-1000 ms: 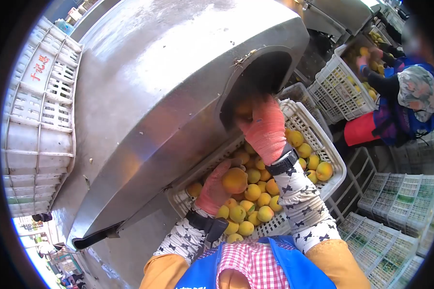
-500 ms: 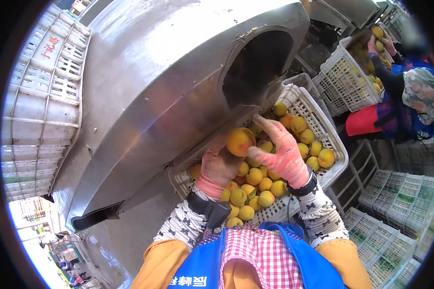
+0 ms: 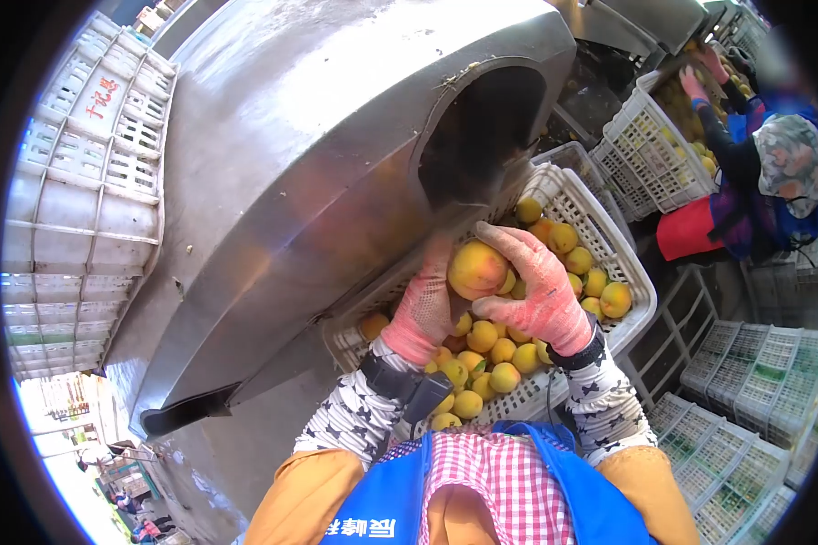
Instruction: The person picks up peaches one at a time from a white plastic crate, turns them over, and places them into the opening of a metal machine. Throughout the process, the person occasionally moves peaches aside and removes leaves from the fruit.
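The fruit [image 3: 478, 270] was held above the white crate [image 3: 611, 243], near the dark opening [image 3: 482, 132] of the metal machine [image 3: 318, 173]. The left hand [image 3: 424, 304] gripped its left side, though most of those fingers were hidden behind it; the right hand [image 3: 545, 295] curved its fingers and thumb around the other side, tips against the skin. Good handling seemed to call for light, even pressure from the 2 hands, since soft flesh could bruise. The fruit looked round and golden yellow, with a faint reddish blush.
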Tool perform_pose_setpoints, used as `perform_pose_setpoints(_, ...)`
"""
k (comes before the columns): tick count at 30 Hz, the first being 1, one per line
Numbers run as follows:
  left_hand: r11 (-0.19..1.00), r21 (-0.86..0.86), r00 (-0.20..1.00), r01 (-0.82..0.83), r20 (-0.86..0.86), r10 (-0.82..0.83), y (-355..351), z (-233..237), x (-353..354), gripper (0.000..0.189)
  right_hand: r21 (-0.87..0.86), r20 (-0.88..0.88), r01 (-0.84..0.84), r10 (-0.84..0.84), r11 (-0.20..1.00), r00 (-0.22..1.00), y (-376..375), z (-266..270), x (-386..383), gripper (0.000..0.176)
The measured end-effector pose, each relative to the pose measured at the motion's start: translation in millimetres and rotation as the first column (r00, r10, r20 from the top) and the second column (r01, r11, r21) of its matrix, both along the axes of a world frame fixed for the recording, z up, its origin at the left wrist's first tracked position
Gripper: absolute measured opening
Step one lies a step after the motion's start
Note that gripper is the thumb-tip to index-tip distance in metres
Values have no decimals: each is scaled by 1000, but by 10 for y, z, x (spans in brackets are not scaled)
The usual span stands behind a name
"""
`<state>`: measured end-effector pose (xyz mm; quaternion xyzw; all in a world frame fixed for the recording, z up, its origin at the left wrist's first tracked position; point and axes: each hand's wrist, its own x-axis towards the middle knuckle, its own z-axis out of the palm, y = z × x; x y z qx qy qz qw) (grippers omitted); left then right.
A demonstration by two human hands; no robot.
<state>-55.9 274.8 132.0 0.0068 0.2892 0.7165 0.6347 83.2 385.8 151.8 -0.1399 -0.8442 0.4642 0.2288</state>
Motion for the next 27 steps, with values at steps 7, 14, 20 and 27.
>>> perform_pose_setpoints(7, 987, 74, 961, 143, -251, -120, -190, 253, -60, 54, -605, -255, -65, -116, 793, 960, 2, -71, 89, 84)
perform_pose_setpoints(14, 967, 252, 984, -27, 177, -19, -14, 80, 30, 36, 193, 35, 219, -230, 956, 973, -58, 147, -54, 91)
perform_pose_setpoints(20, 995, 84, 915, 60, -403, -21, 115, 27, -122, 39, 51, -91, 151, -147, 987, 985, 266, 125, -279, 85)
perform_pose_setpoints(27, 997, -6, 991, -81, -107, 80, -195, -655, -25, 44, 220, -85, 371, -361, 902, 929, 516, -216, -957, 67)
